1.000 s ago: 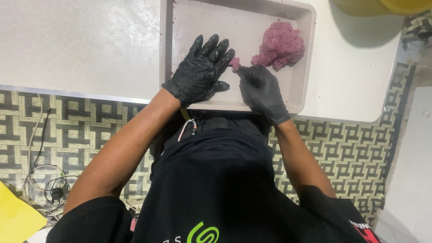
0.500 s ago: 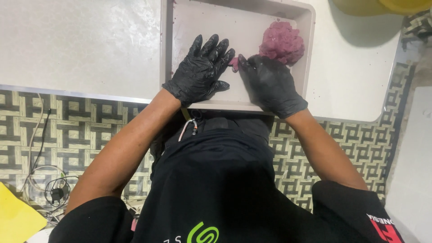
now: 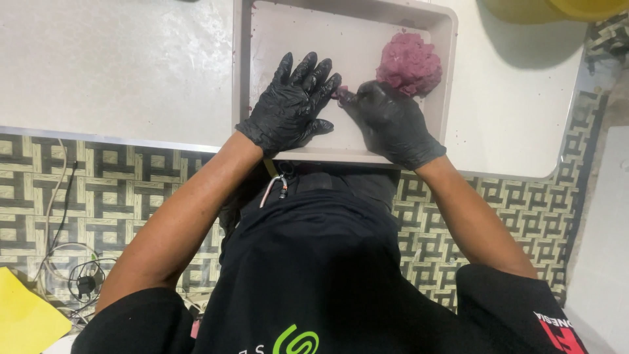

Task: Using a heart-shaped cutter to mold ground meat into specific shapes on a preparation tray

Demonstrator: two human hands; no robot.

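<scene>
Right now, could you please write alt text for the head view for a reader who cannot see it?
Two black-gloved hands work in a shallow pale tray on a white table: the left hand lies flat and spread, the right hand pinches a small purple bit beside a purple dough lump.

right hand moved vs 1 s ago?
Yes. The right hand has slid away from the tray's near rim towards the purple lump, its fingertips now closer to the left hand.
</scene>
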